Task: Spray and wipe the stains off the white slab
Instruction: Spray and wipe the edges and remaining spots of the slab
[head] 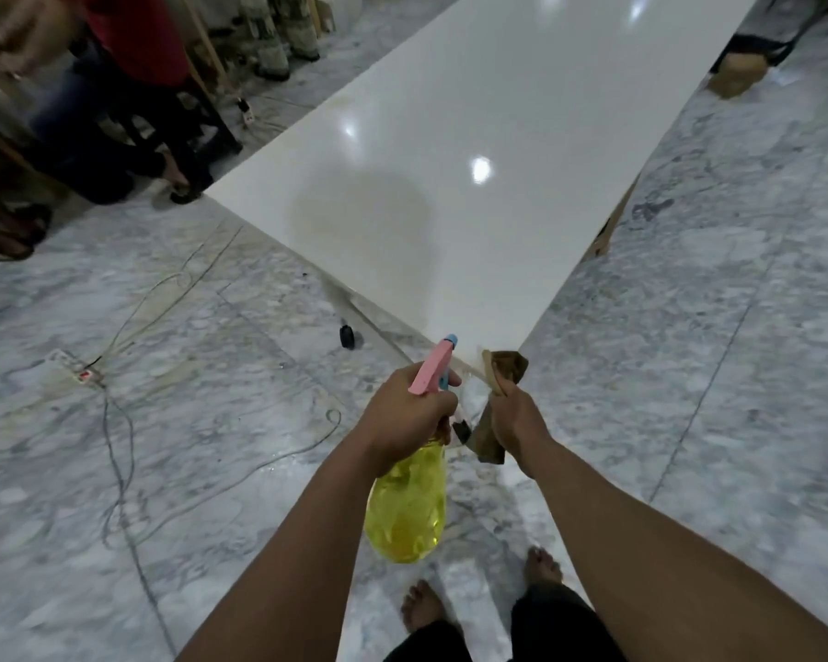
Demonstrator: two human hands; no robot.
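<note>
A long glossy white slab [474, 183] stretches away from me, its near corner pointing at my hands. A faint yellowish stain runs near its left edge. My left hand [402, 418] grips a yellow spray bottle [407, 508] by its pink and blue trigger head, the nozzle aimed at the slab's near corner. My right hand [515, 422] is closed on a brown cloth [503, 370], held just off that corner. Part of the cloth hangs below my fist.
The floor is grey marble. A power strip [75, 372] with trailing cables lies at the left, and a small black object [347, 335] sits by the slab's edge. A person [125, 112] crouches at the far left. My bare feet [421, 609] stand below.
</note>
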